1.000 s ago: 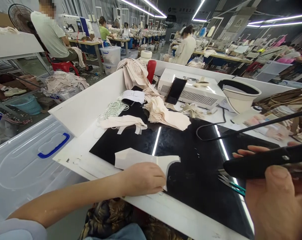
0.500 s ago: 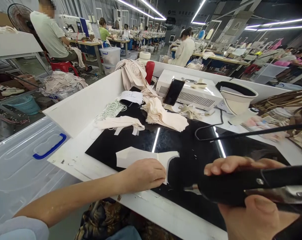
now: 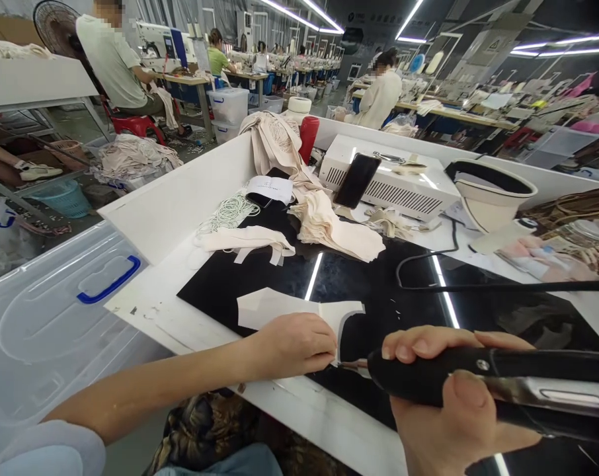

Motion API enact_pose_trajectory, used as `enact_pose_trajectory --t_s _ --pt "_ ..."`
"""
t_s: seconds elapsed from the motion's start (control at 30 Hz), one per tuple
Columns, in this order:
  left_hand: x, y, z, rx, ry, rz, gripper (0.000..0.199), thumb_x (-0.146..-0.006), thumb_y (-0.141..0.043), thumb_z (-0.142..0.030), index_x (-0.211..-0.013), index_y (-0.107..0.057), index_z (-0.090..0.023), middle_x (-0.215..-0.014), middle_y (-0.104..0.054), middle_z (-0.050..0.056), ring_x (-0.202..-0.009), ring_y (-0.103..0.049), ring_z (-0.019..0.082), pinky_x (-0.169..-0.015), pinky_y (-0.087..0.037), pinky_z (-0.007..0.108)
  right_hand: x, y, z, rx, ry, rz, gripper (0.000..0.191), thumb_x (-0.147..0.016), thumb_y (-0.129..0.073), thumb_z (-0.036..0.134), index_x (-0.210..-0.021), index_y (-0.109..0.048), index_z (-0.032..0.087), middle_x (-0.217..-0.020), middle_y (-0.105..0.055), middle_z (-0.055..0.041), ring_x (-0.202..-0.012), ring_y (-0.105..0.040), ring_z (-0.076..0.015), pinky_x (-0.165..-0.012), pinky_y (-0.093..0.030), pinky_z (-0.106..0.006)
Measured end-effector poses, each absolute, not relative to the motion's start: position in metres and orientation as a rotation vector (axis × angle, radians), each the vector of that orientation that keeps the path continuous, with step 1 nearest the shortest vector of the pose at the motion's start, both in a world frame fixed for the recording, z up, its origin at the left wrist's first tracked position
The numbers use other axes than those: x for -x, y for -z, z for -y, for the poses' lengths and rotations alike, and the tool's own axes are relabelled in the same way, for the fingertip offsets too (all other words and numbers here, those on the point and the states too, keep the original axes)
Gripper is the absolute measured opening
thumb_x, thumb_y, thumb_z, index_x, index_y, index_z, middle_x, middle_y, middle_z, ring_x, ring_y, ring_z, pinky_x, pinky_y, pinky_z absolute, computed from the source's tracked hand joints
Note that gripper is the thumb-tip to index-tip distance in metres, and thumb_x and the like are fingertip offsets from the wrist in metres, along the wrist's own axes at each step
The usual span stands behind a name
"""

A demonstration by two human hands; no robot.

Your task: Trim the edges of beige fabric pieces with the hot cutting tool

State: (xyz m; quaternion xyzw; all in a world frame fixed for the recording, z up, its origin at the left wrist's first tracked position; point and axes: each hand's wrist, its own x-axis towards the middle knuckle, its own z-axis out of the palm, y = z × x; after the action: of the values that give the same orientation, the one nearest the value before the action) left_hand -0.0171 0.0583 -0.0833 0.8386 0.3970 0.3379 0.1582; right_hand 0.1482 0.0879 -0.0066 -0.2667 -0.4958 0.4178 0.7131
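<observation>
A white table (image 3: pixel 145 320) carries a black board (image 3: pixel 379 281). Over the board's four o'clock side, a black tool (image 3: pixel 413 380) sits in the wrapped fingers of the right hand (image 3: pixel 443 430). At nine o'clock lies a pale cloth piece (image 3: pixel 274 307), its near corner pinched by the left hand (image 3: pixel 297 340). The metal tip (image 3: pixel 355 365), at three o'clock from that pinch, is just beside the cloth.

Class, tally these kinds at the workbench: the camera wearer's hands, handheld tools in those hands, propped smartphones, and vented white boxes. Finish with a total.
Hands: 2 (left hand, right hand)
Black handheld tool: 1
Propped smartphone: 1
Vented white box: 1
Total: 5
</observation>
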Motion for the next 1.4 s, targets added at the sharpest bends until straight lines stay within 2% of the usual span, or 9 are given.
enact_pose_trajectory --t_s 0.5,0.7,0.93,1.07,1.17,1.3,1.4 --pt "0.0171 0.0839 -0.0577 -2.396 -0.944 -1.157 0.013 -0.100 -0.062 -0.014 -0.090 -0.071 -0.016 -0.102 -0.077 0.004 -0.098 -0.070 0.018 -0.092 -0.053 0.027 -0.1473 0.0063 -0.0853 0.610 -0.928 1.126 0.038 -0.073 -0.077 0.031 -0.104 -0.056 0.026 -0.067 -0.061 0.0069 -0.052 -0.053 -0.0174 -0.044 -0.048 -0.033" --pt "0.0161 0.0804 -0.0581 -2.451 -0.904 -1.185 0.021 -0.109 -0.055 -0.023 -0.098 -0.071 -0.014 -0.102 -0.077 0.006 -0.099 -0.069 0.019 -0.093 -0.054 0.029 -0.1464 0.0053 -0.0842 0.611 -0.914 1.129 0.036 -0.073 -0.074 0.028 -0.104 -0.055 0.025 -0.067 -0.061 0.0072 -0.052 -0.053 -0.0169 -0.043 -0.049 -0.033" --pt "0.0114 0.0832 -0.0621 -2.557 -0.795 -1.275 0.015 -0.106 -0.058 -0.020 -0.097 -0.068 -0.015 -0.100 -0.072 0.005 -0.097 -0.066 0.019 -0.093 -0.053 0.031 -0.1474 0.0054 -0.0833 0.634 -0.930 1.128 0.041 -0.074 -0.081 0.035 -0.104 -0.055 0.026 -0.067 -0.060 0.0070 -0.052 -0.054 -0.0168 -0.043 -0.049 -0.033" --pt "0.0105 0.0828 -0.0639 -2.610 -0.850 -1.311 0.007 -0.102 -0.061 -0.013 -0.098 -0.067 -0.016 -0.108 -0.068 0.007 -0.101 -0.064 0.020 -0.096 -0.052 0.031 -0.1481 0.0066 -0.0837 0.625 -0.930 1.137 0.043 -0.074 -0.083 0.039 -0.104 -0.055 0.026 -0.067 -0.060 0.0070 -0.052 -0.054 -0.0168 -0.044 -0.049 -0.033" --pt "0.0119 0.0805 -0.0645 -2.712 -0.865 -1.206 0.014 -0.100 -0.058 -0.005 -0.099 -0.067 -0.015 -0.109 -0.068 0.008 -0.103 -0.063 0.019 -0.100 -0.049 0.030 -0.1486 0.0070 -0.0836 0.615 -0.930 1.148 0.041 -0.074 -0.082 0.037 -0.104 -0.056 0.026 -0.067 -0.060 0.0069 -0.052 -0.054 -0.0168 -0.044 -0.049 -0.033" --pt "0.0154 0.0773 -0.0653 -2.765 -0.768 -1.090 0.016 -0.103 -0.056 -0.006 -0.098 -0.068 -0.016 -0.099 -0.070 0.004 -0.093 -0.062 0.018 -0.092 -0.050 0.027 -0.1493 0.0070 -0.0835 0.607 -0.932 1.145 0.041 -0.075 -0.082 0.037 -0.104 -0.056 0.026 -0.068 -0.061 0.0069 -0.052 -0.054 -0.0163 -0.045 -0.049 -0.032" --pt "0.0192 0.0756 -0.0651 -2.768 -0.723 -1.076 0.016 -0.104 -0.056 -0.007 -0.100 -0.069 -0.015 -0.099 -0.071 0.005 -0.093 -0.063 0.018 -0.092 -0.051 0.028 -0.1500 0.0071 -0.0836 0.591 -0.942 1.148 0.041 -0.076 -0.082 0.036 -0.105 -0.056 0.026 -0.068 -0.062 0.0068 -0.053 -0.054 -0.0166 -0.045 -0.050 -0.032"
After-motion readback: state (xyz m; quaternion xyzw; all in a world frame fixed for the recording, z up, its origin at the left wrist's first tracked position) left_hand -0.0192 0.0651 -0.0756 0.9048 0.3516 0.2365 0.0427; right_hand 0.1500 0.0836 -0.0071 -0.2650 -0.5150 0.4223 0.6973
